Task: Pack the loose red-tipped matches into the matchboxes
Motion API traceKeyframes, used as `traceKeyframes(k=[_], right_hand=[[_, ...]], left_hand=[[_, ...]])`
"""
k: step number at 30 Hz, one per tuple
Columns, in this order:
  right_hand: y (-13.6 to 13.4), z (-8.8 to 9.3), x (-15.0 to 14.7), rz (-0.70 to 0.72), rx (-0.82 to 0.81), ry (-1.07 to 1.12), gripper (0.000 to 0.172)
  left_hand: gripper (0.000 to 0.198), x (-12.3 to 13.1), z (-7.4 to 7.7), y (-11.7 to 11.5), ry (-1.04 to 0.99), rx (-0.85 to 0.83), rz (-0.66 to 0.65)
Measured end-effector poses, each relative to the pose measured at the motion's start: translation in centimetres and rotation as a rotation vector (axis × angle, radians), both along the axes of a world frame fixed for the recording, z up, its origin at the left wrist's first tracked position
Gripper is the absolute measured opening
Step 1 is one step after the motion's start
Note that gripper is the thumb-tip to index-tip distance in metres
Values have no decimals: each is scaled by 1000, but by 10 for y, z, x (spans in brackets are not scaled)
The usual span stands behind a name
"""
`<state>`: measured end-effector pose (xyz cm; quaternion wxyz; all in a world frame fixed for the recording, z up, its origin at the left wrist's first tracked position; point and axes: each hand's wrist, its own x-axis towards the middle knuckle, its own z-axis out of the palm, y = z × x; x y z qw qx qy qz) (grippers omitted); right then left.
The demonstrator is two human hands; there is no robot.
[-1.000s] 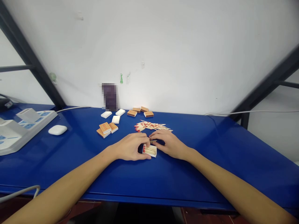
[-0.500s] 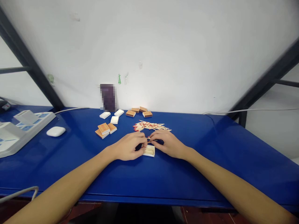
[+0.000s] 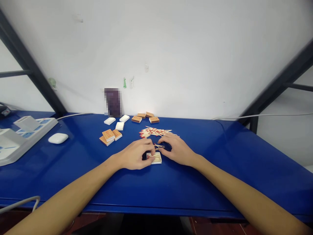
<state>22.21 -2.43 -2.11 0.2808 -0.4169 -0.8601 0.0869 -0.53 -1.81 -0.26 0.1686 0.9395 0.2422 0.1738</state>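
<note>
A white matchbox tray (image 3: 157, 161) filled with matches sits on the blue table. My left hand (image 3: 135, 154) curls over its left end, thumb and fingertips closed about the tray; the exact contact is partly hidden. Just beyond the tray lie a few loose matches (image 3: 160, 146). They are between the fingertips of my right hand (image 3: 178, 149), whose thumb and index finger are apart. Behind both hands spreads a heap of red-tipped matches (image 3: 156, 131).
Orange matchbox sleeves (image 3: 137, 119) stand near the wall. To the left are orange-topped boxes (image 3: 108, 134) and white trays (image 3: 119, 126). A white case (image 3: 58, 138) and a power strip (image 3: 46, 125) lie farther left. A pixelated dark object (image 3: 113, 102) leans on the wall.
My right thumb and index finger have parted, leaving a few matches visible between them. My left fingers have shifted slightly, showing more of the tray's left end.
</note>
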Motion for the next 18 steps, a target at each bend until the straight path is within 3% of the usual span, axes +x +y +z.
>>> traceKeyframes(k=[5, 10, 18], right_hand=[[2, -1, 0, 35, 18, -28, 7], [3, -2, 0, 11, 24, -39, 9], [-2, 2, 0, -124, -40, -76, 16]], left_hand=[[12, -1, -2, 3, -17, 9, 9], [17, -3, -5, 9, -106, 9, 125], [14, -3, -13, 19, -86, 86, 250]])
